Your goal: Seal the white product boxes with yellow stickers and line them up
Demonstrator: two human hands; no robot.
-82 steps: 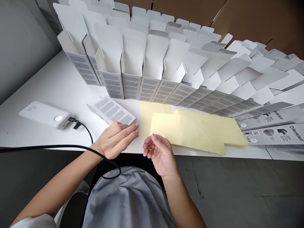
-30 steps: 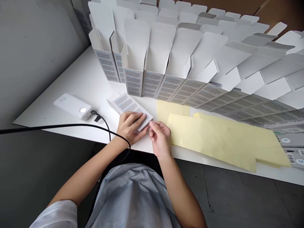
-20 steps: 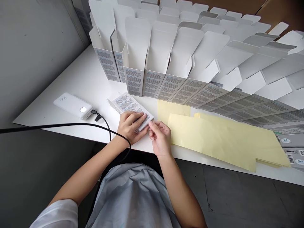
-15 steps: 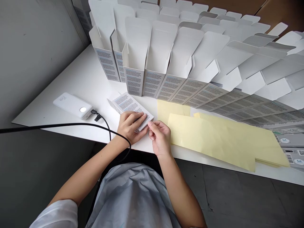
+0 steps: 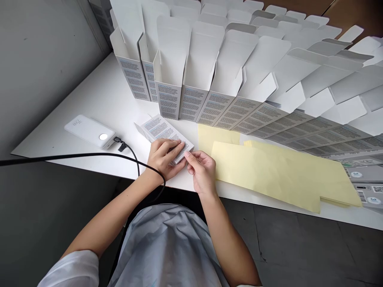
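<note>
The left hand (image 5: 164, 159) lies clamped over the near end of a flat carton (image 5: 160, 129), its fingers curled across the printed panel and its thumb side along the near edge. The right hand (image 5: 202, 171) sits just beside it, the two hands nearly together. Its fingertips (image 5: 187, 155) touch the carton's near right corner, though I cannot tell whether they actually grip it.

The flat carton lies on a white table (image 5: 98, 95), printed side up and tilted across the near edge of the row, with an open flap (image 5: 140, 130) sticking out at its left end. Just beyond it, a long row of upright cartons (image 5: 191, 103) stands with tall white flaps open, running from far left to the right and fanning over toward the right end.

To the right of the right hand, two pale yellow paper sheets (image 5: 269, 171) lie on the table, overlapping and partly past the near edge. Further right, grey printed box panels (image 5: 366, 187) with barcodes lie stacked.

On the left, a white power bank (image 5: 89, 131) rests on the table with a black cable (image 5: 131, 159) plugged in, and the cable drapes across the left wrist. A grey wall (image 5: 44, 71) stands at far left, and brown cardboard (image 5: 350, 16) shows at the far right.
</note>
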